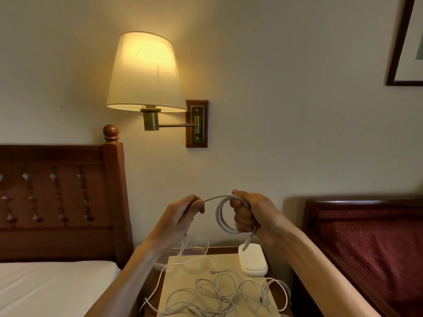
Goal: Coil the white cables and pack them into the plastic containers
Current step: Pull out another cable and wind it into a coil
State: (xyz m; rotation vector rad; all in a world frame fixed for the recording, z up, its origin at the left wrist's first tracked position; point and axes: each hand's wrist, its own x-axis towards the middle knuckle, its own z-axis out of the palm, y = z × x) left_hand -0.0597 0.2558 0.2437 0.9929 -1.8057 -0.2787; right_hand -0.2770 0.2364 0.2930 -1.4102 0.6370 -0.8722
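Observation:
I hold a white cable (220, 216) in the air above the bedside table. My right hand (250, 213) grips a small coil of two or three loops, and a connector end hangs below the fist. My left hand (183, 216) pinches the free run of the same cable just left of the coil. On the table lies a tangle of several loose white cables (219, 296). Two clear plastic containers (195, 247) stand at the table's back left, partly behind my left forearm. A white lidded container (253, 259) sits at the back right.
The cables rest on a beige mat on the narrow bedside table (217, 249). A wooden headboard (57, 197) and white mattress lie to the left, a red upholstered chair (366, 243) to the right. A lit wall lamp (146, 74) hangs above.

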